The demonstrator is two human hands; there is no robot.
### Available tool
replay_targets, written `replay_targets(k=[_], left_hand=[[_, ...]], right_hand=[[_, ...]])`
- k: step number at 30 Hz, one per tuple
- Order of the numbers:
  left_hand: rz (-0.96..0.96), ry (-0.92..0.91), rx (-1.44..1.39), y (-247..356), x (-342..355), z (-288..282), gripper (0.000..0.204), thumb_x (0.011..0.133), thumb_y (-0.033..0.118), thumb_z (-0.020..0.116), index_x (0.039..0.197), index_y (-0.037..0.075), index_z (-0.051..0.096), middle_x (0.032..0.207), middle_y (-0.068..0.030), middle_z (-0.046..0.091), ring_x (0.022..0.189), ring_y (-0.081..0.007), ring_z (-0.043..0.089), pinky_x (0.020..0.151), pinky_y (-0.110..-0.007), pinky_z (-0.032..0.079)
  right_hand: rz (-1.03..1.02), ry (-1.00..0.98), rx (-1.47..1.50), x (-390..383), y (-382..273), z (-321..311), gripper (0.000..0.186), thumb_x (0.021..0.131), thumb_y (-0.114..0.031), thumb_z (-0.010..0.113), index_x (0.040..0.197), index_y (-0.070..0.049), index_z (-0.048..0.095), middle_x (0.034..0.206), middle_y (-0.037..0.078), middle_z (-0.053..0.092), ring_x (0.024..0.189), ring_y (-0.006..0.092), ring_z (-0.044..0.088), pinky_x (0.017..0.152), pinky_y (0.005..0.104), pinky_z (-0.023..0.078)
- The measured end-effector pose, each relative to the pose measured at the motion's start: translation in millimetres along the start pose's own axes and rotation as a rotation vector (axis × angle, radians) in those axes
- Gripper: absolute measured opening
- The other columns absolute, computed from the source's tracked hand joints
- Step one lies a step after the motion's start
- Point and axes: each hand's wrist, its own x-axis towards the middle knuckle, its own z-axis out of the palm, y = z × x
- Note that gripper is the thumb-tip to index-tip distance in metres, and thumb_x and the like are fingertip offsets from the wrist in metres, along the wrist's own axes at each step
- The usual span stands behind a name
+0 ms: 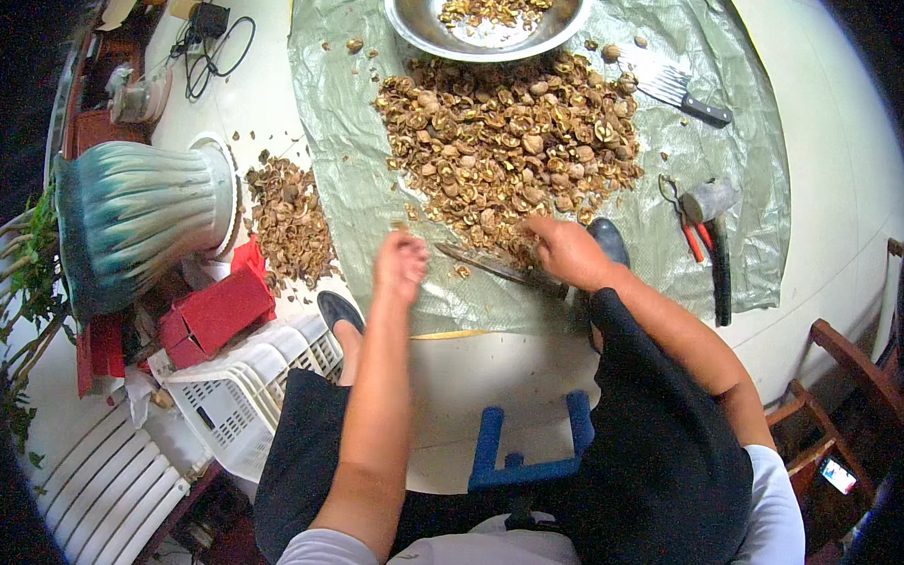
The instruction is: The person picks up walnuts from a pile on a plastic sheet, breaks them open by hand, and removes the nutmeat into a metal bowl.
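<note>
Walnuts (pixel 521 150) heaped, upper centre
Left hand (pixel 401 265) half-curled, mid-frame; right hand (pixel 575 253) partly closed beside them; grips unclear.

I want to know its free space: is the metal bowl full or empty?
Partly filled: nut pieces lie in the metal bowl, and bare metal shows around them. Its far edge is cut off.

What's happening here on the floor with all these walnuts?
A seated person is handling cracked walnuts with bare hands. The right hand is at the near edge of the walnut pile on a green tarp. The left hand is raised just left of it, blurred, so its grip is unclear. Beyond the pile, a metal bowl holds loose pieces. A hammer and red-handled pliers lie to the right; more shells lie off to the left.
</note>
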Motion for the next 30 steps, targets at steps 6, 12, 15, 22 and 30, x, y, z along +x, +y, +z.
replay_targets(k=[6,12,15,22,30], left_hand=[[0.232,0.097,-0.446,119,57,-119,0.014,0.081,0.020,0.046,0.079,0.006,0.049,0.073,-0.0077,0.058,0.064,-0.0190,0.057,0.053,-0.027,0.046],[0.399,0.207,-0.165,114,65,-39,0.033,0.083,0.034,0.047,0.107,0.012,0.044,0.102,-0.0048,0.053,0.088,-0.0174,0.054,0.070,-0.024,0.039],[0.474,0.108,0.253,76,73,9,0.024,0.078,0.023,0.052,0.100,0.013,0.049,0.091,-0.0052,0.055,0.082,-0.0162,0.054,0.064,-0.029,0.040],[1.081,0.166,1.308,1,64,82,0.037,0.064,0.011,0.062,0.100,0.006,0.054,0.075,-0.0090,0.051,0.077,-0.0240,0.052,0.068,-0.033,0.044],[0.757,-0.174,0.931,-12,11,103,0.028,0.075,0.009,0.061,0.101,-0.001,0.056,0.072,0.0027,0.052,0.064,-0.0051,0.046,0.059,-0.019,0.039]], right_hand=[[0.117,-0.135,0.258,-17,16,21,0.011,0.074,-0.013,0.054,0.081,-0.004,0.055,0.075,0.016,0.059,0.071,0.0331,0.058,0.063,0.0399,0.044],[0.088,-0.151,0.209,-28,30,29,0.024,0.078,-0.028,0.055,0.079,-0.004,0.058,0.075,0.016,0.059,0.071,0.0330,0.057,0.064,0.0398,0.044],[0.101,-0.121,0.160,-26,32,33,0.024,0.079,-0.026,0.053,0.080,-0.003,0.058,0.076,0.017,0.059,0.073,0.0336,0.057,0.065,0.0407,0.044],[0.085,-0.085,0.222,-42,50,38,0.014,0.076,-0.002,0.042,0.084,0.000,0.054,0.073,0.012,0.057,0.065,0.0238,0.058,0.060,0.0329,0.045],[0.393,0.029,0.836,-17,17,-1,0.010,0.083,-0.005,0.045,0.087,-0.002,0.054,0.070,0.003,0.056,0.056,0.0100,0.057,0.048,0.0235,0.044]])
